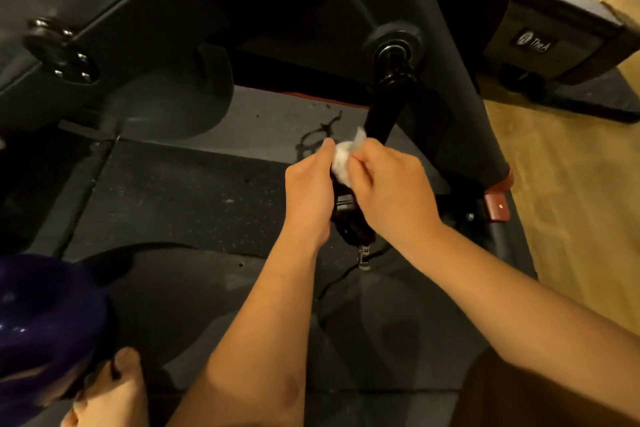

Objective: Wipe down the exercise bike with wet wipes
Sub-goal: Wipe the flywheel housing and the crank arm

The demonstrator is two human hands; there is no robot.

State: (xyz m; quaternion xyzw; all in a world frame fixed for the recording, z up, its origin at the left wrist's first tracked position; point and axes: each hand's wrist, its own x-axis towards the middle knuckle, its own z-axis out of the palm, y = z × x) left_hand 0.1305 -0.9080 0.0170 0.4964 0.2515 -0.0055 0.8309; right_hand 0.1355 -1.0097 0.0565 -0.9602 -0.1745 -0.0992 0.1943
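Left hand (308, 191): fingers curled, pinching wipe (341, 159).
Right hand (391, 191): grips the same wipe.
Wipe: white, bunched, against bike's crank arm (384, 114), above pedal (349, 218).

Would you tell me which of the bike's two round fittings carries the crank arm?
The hub at upper right: the black crank arm runs down from it to the wipe. The bolted plate at far left carries none.

We count two hands, a left hand (308, 191) and a right hand (391, 191), one wipe (341, 158), one crank arm (384, 114), one bare foot (110, 392), one exercise bike (460, 97).
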